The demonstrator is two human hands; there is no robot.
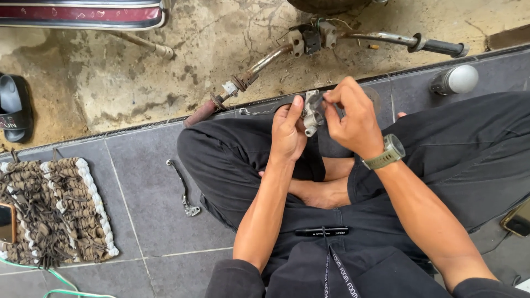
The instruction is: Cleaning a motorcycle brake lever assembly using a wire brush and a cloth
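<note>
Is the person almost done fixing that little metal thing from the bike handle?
Hard to say how near the end. Done: the small metal part is off the handlebar, which lies on the dirt, and a lever lies loose on the tiles. In hand: the left hand holds the part while the right hand works at its top. Left: part and lever are not back on the bar.

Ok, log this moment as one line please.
left hand: holds small metal part | right hand: pinches its top | lever: on tiles | handlebar: on ground
</note>
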